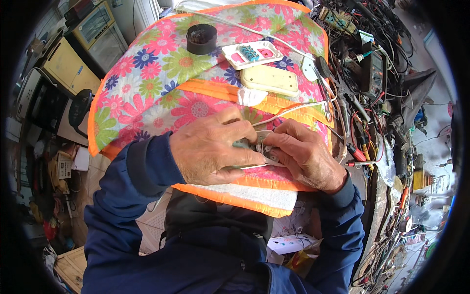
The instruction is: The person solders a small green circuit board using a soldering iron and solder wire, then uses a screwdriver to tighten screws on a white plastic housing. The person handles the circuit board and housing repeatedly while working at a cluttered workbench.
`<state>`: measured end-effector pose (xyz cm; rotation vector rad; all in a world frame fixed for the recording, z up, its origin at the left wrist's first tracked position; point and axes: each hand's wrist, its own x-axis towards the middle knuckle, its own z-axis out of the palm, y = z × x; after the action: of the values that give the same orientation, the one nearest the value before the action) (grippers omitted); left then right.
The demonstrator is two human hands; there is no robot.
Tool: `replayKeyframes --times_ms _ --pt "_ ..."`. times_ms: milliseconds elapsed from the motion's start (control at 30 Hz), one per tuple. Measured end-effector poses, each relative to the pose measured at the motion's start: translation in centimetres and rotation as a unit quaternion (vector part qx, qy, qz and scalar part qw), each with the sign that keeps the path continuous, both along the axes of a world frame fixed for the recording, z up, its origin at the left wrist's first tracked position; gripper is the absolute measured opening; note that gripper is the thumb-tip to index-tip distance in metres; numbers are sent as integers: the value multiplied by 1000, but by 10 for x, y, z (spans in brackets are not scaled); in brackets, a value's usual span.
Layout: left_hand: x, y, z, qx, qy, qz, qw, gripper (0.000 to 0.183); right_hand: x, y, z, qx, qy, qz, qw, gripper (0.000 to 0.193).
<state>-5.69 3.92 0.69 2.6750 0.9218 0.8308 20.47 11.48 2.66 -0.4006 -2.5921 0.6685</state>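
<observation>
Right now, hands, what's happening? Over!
Left hand gripping small device. Right hand touching its right end. Device partly hidden by both. White cable just beyond, scissors unclear.

The head camera — a wide fisheye, the left one of a side-by-side pair — is looking steeply down from the person's head, facing forward past the navy jacket point(205, 267). It is sitting close above the work, so the left hand point(210, 147) and the right hand point(308, 154) are filling the middle, with both forearms slanting up from below. The flower-print quilted cloth point(161, 46) is stretching away toward the top edge. The lens is reaching wide, taking in a yellow cabinet point(67, 66) at left and tangled cables point(338, 49) at right, and straight edges are bending where the round picture is darkening to black
</observation>
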Motion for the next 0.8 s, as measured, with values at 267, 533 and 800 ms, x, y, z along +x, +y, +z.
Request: replayKeyframes --times_ms 267,533,800 --pt "-1 0 0 0 1 2 1000 55 0 -3 2 1 -12 3 1000 27" --pt "-1 1 0 -7 -2 -8 1000 55 7 0 7 -121 4 -52 991 30" --pt "1 0 7 -3 3 -3 1000 55 67 24 22 -73 109 -350 927 16"
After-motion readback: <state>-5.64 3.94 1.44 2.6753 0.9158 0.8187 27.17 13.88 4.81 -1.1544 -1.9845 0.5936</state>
